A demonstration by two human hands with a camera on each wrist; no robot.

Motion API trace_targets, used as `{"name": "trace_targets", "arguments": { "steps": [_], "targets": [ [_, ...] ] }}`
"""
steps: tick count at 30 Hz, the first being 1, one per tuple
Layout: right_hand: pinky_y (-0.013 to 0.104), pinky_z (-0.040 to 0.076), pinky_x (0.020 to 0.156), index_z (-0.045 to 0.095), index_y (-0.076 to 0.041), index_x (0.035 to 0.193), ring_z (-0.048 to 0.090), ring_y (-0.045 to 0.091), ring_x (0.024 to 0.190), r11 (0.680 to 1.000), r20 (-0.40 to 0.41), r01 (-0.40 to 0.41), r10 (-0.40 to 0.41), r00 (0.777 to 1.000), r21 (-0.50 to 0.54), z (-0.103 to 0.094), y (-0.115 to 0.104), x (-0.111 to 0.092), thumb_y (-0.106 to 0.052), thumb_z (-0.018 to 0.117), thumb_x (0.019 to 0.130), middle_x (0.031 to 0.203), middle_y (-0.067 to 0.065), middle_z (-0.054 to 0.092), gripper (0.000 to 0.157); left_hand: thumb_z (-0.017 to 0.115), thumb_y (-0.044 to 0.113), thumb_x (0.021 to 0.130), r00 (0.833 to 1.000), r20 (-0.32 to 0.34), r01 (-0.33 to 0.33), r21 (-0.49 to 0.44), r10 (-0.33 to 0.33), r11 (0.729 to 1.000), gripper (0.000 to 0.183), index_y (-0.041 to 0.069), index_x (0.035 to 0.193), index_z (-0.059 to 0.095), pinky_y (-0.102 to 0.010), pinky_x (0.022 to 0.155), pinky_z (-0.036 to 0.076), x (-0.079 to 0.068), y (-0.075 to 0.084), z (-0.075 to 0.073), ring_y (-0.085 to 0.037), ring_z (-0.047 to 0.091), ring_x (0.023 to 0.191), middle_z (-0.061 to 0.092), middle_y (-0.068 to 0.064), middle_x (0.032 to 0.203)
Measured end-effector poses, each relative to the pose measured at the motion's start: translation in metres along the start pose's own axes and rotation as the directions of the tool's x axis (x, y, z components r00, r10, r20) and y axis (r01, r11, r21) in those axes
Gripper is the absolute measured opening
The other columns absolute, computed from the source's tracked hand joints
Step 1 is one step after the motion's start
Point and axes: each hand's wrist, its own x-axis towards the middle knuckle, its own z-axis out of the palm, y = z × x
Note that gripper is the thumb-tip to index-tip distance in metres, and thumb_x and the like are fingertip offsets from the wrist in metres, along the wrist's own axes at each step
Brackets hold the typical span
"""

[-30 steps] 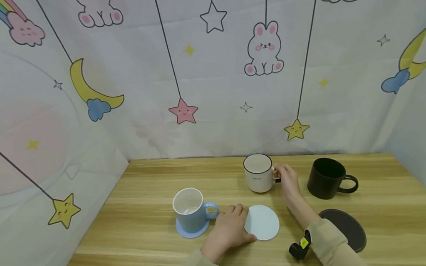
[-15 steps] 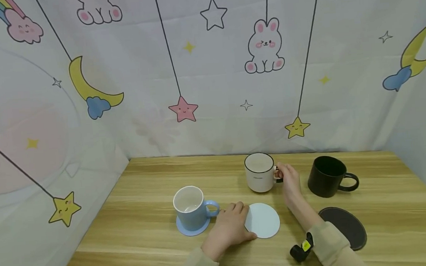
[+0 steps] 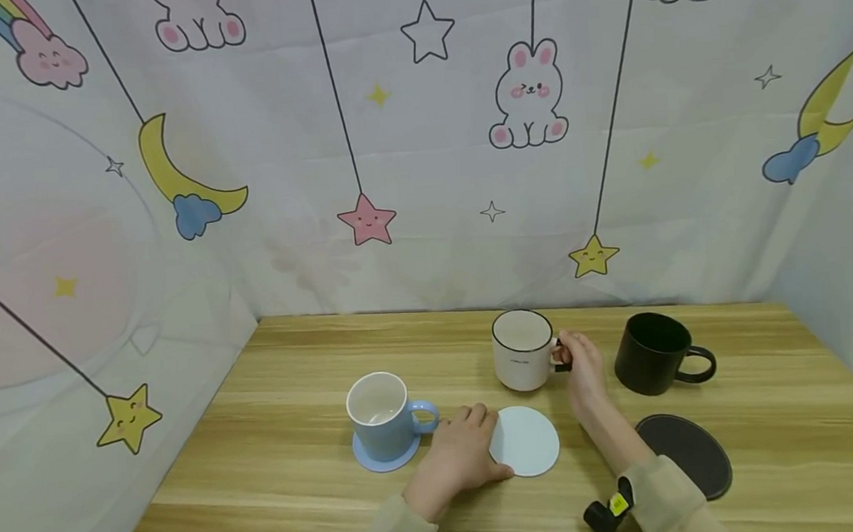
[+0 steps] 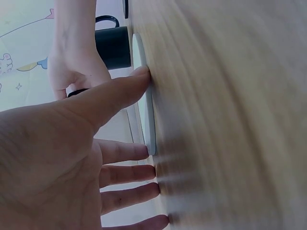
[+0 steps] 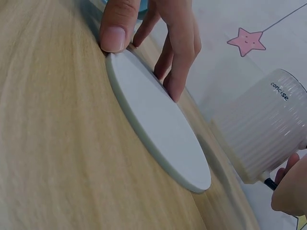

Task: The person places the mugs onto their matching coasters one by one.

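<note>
In the head view, my left hand [image 3: 462,451] holds the left edge of a round white coaster [image 3: 527,442] that lies on the table. In the left wrist view its thumb [image 4: 120,93] and index finger meet the coaster's rim, and the other fingertips touch the wood. Behind the coaster, my right hand [image 3: 583,368] grips the handle of a white mug [image 3: 523,365] with a dark rim. The mug is upright; in the right wrist view a thin gap seems to show under its base. A blue mug [image 3: 385,424] stands on a blue coaster [image 3: 384,463] left of my left hand.
A black mug [image 3: 652,355] stands at the back right, its handle pointing right. In front of it lies a dark round coaster [image 3: 688,454], partly under my right sleeve. A printed cloth [image 3: 432,149] hangs behind the wooden table [image 3: 264,496].
The white mug and my right hand have shifted slightly to the right and toward me. My left hand stays in place at the white coaster.
</note>
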Motion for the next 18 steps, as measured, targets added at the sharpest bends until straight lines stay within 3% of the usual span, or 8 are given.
{"name": "trace_targets", "arguments": {
  "steps": [18],
  "targets": [
    [0.027, 0.034, 0.083, 0.036, -0.013, 0.062, 0.042, 0.013, 0.074, 0.998, 0.017, -0.008, 0.007, 1.000, 0.070, -0.004, -0.005, -0.021, -0.011, 0.043, 0.101, 0.063, -0.003, 0.037, 0.040, 0.071, 0.059, 0.077, 1.000, -0.004, -0.005, 0.000, 0.005, 1.000, 0.081, 0.013, 0.139, 0.048, -0.044, 0.094, 0.047, 0.000, 0.000, 0.002, -0.020, 0.048, 0.125, 0.051, -0.002, 0.135]
  ]
}}
